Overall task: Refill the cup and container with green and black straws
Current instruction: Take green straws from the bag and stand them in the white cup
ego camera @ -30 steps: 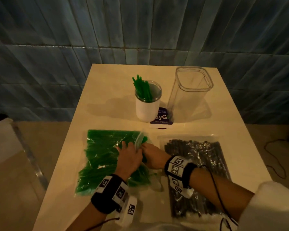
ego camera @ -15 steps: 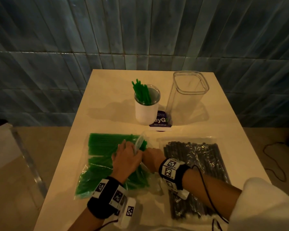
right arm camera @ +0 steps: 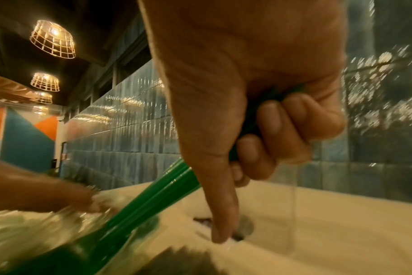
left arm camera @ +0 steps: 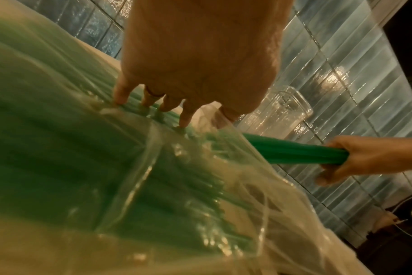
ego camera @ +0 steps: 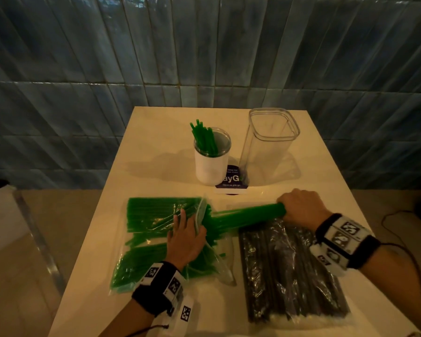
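My right hand (ego camera: 299, 205) grips one end of a bundle of green straws (ego camera: 248, 215), drawn halfway out of the clear bag of green straws (ego camera: 151, 229); the same bundle (right arm camera: 153, 201) shows in the right wrist view under curled fingers (right arm camera: 266, 130). My left hand (ego camera: 185, 237) lies flat on that bag by its mouth, fingers (left arm camera: 120, 93) straight and pressing the plastic. A bag of black straws (ego camera: 292, 271) lies below the right wrist. Behind stand a white cup (ego camera: 210, 164) with several green straws and an empty clear container (ego camera: 270, 144).
A dark blue card (ego camera: 232, 183) stands between cup and container. The cream table (ego camera: 156, 132) ends at a blue tiled wall (ego camera: 204, 57). A cable (ego camera: 399, 220) lies on the floor at right, and a pale counter (ego camera: 0, 215) stands at left.
My right hand has pulled away to the right from the bag mouth, drawing a bundle of green straws out with it. The left hand stays on the bag.
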Demonstrator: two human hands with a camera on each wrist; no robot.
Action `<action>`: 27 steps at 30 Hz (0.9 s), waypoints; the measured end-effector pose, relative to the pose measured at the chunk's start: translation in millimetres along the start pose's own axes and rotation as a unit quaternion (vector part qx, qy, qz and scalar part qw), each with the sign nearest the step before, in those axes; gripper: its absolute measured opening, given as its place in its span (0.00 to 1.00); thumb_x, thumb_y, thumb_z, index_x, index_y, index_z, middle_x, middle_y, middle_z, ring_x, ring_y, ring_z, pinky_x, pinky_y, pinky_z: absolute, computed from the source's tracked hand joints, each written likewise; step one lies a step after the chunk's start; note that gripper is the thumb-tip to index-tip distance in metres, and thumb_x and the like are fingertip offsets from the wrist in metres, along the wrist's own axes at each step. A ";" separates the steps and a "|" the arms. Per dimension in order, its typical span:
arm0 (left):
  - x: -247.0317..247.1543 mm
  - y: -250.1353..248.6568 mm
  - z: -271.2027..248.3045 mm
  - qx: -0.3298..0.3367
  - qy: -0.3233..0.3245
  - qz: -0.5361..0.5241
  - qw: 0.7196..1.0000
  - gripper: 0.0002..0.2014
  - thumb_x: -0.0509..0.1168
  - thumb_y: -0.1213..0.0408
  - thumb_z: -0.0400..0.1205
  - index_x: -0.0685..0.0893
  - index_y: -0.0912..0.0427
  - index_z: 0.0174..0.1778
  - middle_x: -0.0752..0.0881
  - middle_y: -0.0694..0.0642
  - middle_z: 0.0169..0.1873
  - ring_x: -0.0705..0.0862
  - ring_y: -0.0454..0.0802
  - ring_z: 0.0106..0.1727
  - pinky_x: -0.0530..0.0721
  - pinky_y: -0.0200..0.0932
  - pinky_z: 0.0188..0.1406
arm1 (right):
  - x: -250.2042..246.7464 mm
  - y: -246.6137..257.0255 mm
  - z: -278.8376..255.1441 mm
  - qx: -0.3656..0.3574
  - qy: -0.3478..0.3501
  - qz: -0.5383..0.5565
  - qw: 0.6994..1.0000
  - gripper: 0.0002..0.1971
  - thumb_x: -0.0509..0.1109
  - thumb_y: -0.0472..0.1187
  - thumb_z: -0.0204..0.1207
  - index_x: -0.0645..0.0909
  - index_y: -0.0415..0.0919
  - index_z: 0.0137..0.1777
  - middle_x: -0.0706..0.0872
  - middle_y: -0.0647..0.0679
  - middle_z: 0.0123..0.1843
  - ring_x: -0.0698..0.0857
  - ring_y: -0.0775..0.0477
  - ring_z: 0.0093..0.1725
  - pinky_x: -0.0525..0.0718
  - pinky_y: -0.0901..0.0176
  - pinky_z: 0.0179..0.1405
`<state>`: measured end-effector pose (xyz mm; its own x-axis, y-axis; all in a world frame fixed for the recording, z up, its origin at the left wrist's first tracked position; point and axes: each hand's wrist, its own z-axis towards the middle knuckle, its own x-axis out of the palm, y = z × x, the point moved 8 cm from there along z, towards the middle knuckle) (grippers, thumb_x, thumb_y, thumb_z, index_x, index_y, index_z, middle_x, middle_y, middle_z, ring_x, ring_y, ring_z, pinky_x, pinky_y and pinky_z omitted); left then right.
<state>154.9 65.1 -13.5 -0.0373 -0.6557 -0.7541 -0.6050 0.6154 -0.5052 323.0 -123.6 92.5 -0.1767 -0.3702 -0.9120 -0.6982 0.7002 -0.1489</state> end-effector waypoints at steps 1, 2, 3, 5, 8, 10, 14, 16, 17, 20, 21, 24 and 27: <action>1.2 1.0 -0.3 -0.002 0.005 0.000 1.000 0.28 0.45 0.46 0.86 0.53 0.53 0.81 0.40 0.58 0.82 0.39 0.60 0.81 0.47 0.69 0.77 | -8.2 -13.0 -4.1 0.020 -0.004 -0.008 1.000 0.16 0.66 0.51 0.76 0.79 0.48 0.62 0.83 0.46 0.55 0.84 0.45 0.54 0.81 0.54 0.54; 2.3 1.5 1.1 -0.006 0.010 -0.003 1.000 0.31 0.47 0.42 0.84 0.52 0.52 0.81 0.40 0.58 0.82 0.39 0.60 0.82 0.47 0.70 0.77 | -17.4 -24.3 -8.7 0.040 -0.006 -0.016 0.999 0.18 0.67 0.53 0.76 0.78 0.49 0.64 0.83 0.46 0.57 0.84 0.45 0.56 0.80 0.54 0.55; 1.5 1.4 1.8 -0.014 0.012 -0.015 1.000 0.37 0.49 0.36 0.81 0.50 0.51 0.81 0.40 0.58 0.82 0.40 0.59 0.82 0.48 0.71 0.77 | -27.1 -33.2 -13.2 0.057 -0.010 -0.022 0.998 0.19 0.67 0.54 0.76 0.77 0.50 0.65 0.82 0.45 0.58 0.83 0.44 0.57 0.79 0.53 0.55; -7.1 -2.8 3.1 -0.014 -0.025 -0.060 0.998 0.51 0.55 0.26 0.70 0.41 0.49 0.81 0.38 0.56 0.82 0.40 0.59 0.82 0.47 0.70 0.76 | -45.0 -43.3 -21.3 0.079 -0.022 -0.033 0.996 0.21 0.68 0.55 0.76 0.76 0.50 0.67 0.82 0.45 0.59 0.83 0.44 0.59 0.79 0.52 0.56; -45.0 -43.0 -7.8 0.125 -0.193 -0.013 0.973 0.60 0.56 0.21 0.62 0.35 0.49 0.80 0.34 0.58 0.80 0.34 0.59 0.81 0.37 0.61 0.77 | -64.9 -37.6 -29.9 0.082 -0.035 -0.048 0.995 0.20 0.67 0.53 0.77 0.76 0.50 0.67 0.82 0.45 0.59 0.82 0.45 0.58 0.78 0.54 0.54; -62.5 -78.3 -19.3 0.227 -0.270 0.071 0.933 0.57 0.53 0.21 0.64 0.41 0.54 0.81 0.40 0.62 0.81 0.37 0.62 0.81 0.34 0.59 0.79 | -74.0 -17.6 -35.1 0.049 -0.038 -0.045 0.997 0.18 0.67 0.52 0.77 0.77 0.50 0.66 0.82 0.45 0.58 0.83 0.45 0.57 0.77 0.54 0.52; -78.8 -114.4 -23.5 0.283 -0.274 0.136 0.909 0.32 0.65 0.39 0.73 0.73 0.56 0.68 0.78 0.59 0.67 0.71 0.58 0.73 0.51 0.54 0.78 | -90.8 31.2 -45.9 -0.058 -0.058 -0.003 0.997 0.19 0.71 0.58 0.72 0.78 0.52 0.60 0.84 0.49 0.52 0.82 0.48 0.51 0.75 0.58 0.41; -85.6 -111.1 -21.4 0.261 -0.248 0.090 0.929 0.15 0.68 0.49 0.76 0.81 0.55 0.53 0.87 0.52 0.46 0.85 0.51 0.49 0.73 0.42 0.60 | -102.0 41.6 -51.3 -0.089 -0.060 0.070 0.992 0.24 0.73 0.65 0.66 0.77 0.52 0.56 0.84 0.52 0.49 0.80 0.54 0.46 0.75 0.60 0.39; -87.3 -106.8 -20.1 0.248 -0.244 0.071 0.935 0.12 0.67 0.51 0.78 0.82 0.55 0.48 0.87 0.51 0.40 0.84 0.48 0.39 0.76 0.38 0.47 | -110.6 43.0 -54.2 -0.101 -0.070 0.133 0.983 0.27 0.73 0.69 0.61 0.77 0.54 0.54 0.83 0.54 0.49 0.79 0.56 0.46 0.77 0.61 0.40; -87.5 -97.3 -20.8 0.239 -0.247 -0.016 0.939 0.10 0.69 0.54 0.78 0.83 0.57 0.42 0.86 0.52 0.30 0.78 0.44 0.27 0.76 0.36 0.31 | -142.2 40.6 -62.8 -0.135 -0.193 0.346 0.908 0.34 0.71 0.74 0.51 0.76 0.59 0.56 0.79 0.59 0.55 0.78 0.60 0.53 0.78 0.64 0.51; -85.9 -96.9 -21.5 0.246 -0.250 -0.050 0.935 0.09 0.70 0.55 0.77 0.84 0.57 0.41 0.86 0.52 0.28 0.78 0.44 0.25 0.76 0.35 0.28 | -146.9 42.5 -65.0 -0.146 -0.237 0.391 0.877 0.32 0.71 0.74 0.54 0.76 0.60 0.56 0.79 0.59 0.56 0.78 0.61 0.55 0.77 0.66 0.53; -78.5 -103.9 -25.9 0.256 -0.241 -0.138 0.926 0.06 0.73 0.60 0.75 0.84 0.57 0.37 0.84 0.48 0.23 0.78 0.40 0.22 0.75 0.32 0.24 | -146.2 65.8 -69.9 -0.196 -0.315 0.439 0.818 0.21 0.71 0.66 0.63 0.78 0.58 0.53 0.81 0.62 0.55 0.78 0.65 0.57 0.75 0.74 0.56; -75.5 -106.6 -27.3 0.241 -0.231 -0.240 0.912 0.13 0.71 0.59 0.76 0.77 0.47 0.27 0.76 0.42 0.16 0.73 0.38 0.18 0.71 0.30 0.21 | -151.0 58.6 -77.4 -0.193 -0.433 0.557 0.682 0.22 0.76 0.53 0.65 0.74 0.56 0.58 0.80 0.60 0.58 0.80 0.60 0.60 0.80 0.68 0.59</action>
<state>200.5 37.1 108.8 0.5461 -0.7145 -0.4374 -0.0394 0.4996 -0.8654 255.1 -74.0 251.1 -0.3881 0.8759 -0.2868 -0.6259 -0.0220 0.7796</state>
